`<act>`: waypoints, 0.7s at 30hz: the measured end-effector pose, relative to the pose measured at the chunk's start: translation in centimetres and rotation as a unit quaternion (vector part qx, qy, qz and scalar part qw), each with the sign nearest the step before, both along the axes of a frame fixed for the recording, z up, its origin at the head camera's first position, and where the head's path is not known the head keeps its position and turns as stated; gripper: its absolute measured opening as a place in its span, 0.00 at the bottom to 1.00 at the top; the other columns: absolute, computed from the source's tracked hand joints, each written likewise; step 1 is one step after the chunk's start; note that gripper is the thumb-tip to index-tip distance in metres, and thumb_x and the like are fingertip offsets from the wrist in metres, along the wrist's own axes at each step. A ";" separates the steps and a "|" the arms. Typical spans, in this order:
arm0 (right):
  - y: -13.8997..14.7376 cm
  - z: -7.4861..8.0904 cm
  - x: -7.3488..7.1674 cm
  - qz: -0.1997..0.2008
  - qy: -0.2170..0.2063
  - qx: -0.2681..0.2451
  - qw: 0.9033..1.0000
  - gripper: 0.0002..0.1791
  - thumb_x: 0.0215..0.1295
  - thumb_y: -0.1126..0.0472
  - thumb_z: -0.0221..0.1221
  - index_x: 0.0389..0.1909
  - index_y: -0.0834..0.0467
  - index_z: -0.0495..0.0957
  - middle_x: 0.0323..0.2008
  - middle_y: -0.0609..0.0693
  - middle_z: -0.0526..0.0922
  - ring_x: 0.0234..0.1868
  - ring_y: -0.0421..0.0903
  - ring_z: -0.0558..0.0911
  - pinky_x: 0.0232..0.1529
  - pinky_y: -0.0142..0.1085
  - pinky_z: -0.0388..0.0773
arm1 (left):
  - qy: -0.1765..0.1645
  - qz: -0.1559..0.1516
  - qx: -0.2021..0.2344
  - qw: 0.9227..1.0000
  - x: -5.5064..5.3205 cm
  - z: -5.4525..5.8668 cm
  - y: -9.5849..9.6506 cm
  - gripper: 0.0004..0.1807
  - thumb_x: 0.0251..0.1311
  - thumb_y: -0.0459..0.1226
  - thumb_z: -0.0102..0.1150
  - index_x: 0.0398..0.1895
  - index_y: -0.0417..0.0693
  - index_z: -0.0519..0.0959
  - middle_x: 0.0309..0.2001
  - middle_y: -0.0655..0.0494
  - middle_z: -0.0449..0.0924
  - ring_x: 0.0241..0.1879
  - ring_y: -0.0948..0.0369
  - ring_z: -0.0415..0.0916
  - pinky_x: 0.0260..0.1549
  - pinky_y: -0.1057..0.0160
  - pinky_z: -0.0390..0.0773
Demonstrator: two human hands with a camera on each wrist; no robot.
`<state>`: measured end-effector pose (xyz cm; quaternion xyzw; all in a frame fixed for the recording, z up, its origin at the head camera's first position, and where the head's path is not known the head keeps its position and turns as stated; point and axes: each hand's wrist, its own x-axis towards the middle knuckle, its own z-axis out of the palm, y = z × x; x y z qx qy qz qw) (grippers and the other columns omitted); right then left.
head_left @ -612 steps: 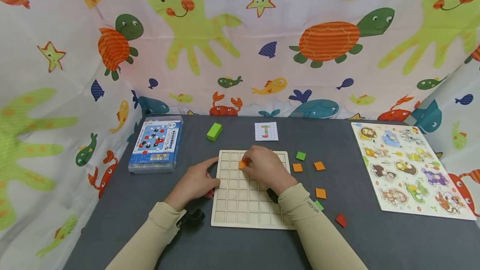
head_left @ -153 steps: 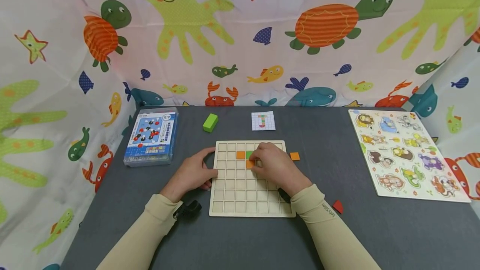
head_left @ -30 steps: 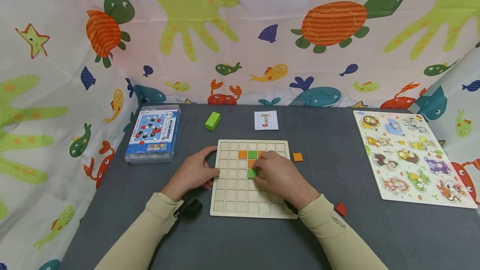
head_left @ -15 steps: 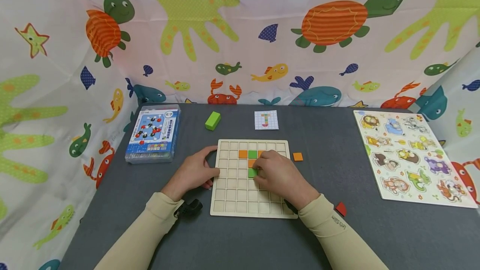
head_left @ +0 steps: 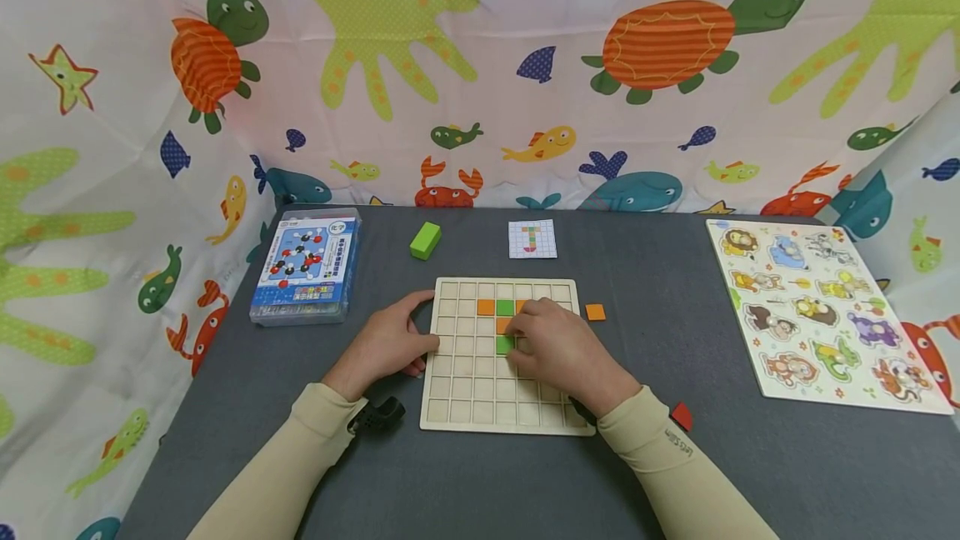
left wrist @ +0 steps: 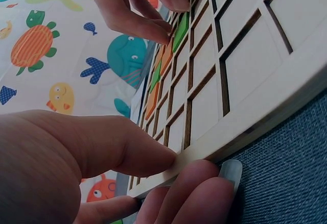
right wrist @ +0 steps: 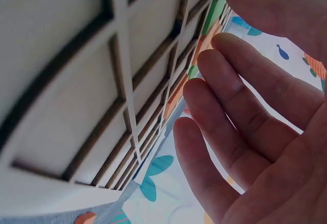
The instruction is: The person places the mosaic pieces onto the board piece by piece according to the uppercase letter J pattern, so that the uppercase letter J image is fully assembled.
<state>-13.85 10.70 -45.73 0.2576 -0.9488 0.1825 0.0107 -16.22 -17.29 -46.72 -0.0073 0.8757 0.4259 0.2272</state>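
Note:
My left hand [head_left: 386,348] grips the left edge of the pale wooden grid board [head_left: 465,390], the thumb on its rim and fingertips under the edge in the left wrist view. Over the board, my right hand [head_left: 566,348] has its thumb at a green square tile [right wrist: 217,7] and its other fingers loosely bent and apart, nothing pinched. This green tile lies in a cell below an orange tile [head_left: 501,326]. In the row above are an orange tile [head_left: 486,307], a green tile [head_left: 506,307] and another orange tile partly hidden by my right hand.
An orange tile [head_left: 595,312] and a red quarter-round tile [head_left: 682,417] lie right of the board. Behind it are a card with a coloured J pattern [head_left: 532,239] and a green block [head_left: 425,241]. A plastic box [head_left: 306,269] stands left, an animal puzzle board [head_left: 825,315] right.
Since the oldest frame, several orange and green tiles beside the board have gone into its cells; the lowest green one came within the last five seconds. Over the last second the hands barely move.

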 end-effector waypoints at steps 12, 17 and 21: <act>5.4 0.8 -1.6 -0.079 -0.046 -0.007 0.996 0.15 0.65 0.56 0.74 0.49 0.59 0.91 0.45 0.52 0.88 0.46 0.50 0.84 0.52 0.50 0.86 | -0.001 0.002 -0.007 1.000 0.1 0.0 0.2 0.44 0.64 0.40 0.70 0.84 0.63 0.64 0.27 0.48 0.85 0.22 0.54 0.86 0.26 0.57 0.87; 8.4 0.8 -2.3 -0.113 -0.068 -0.022 0.991 0.16 0.66 0.56 0.74 0.51 0.60 0.90 0.46 0.56 0.88 0.45 0.53 0.83 0.52 0.54 0.85 | -0.001 0.002 -0.003 1.000 0.1 -0.1 0.2 0.44 0.65 0.40 0.70 0.84 0.64 0.63 0.28 0.47 0.85 0.22 0.53 0.86 0.26 0.56 0.88; 10.1 0.6 -2.7 -0.136 -0.087 -0.032 0.986 0.16 0.68 0.56 0.73 0.53 0.59 0.90 0.49 0.57 0.87 0.51 0.57 0.85 0.56 0.57 0.84 | -0.001 0.001 -0.003 1.000 0.1 -0.1 0.1 0.44 0.65 0.41 0.70 0.84 0.65 0.63 0.28 0.47 0.85 0.22 0.53 0.86 0.26 0.56 0.88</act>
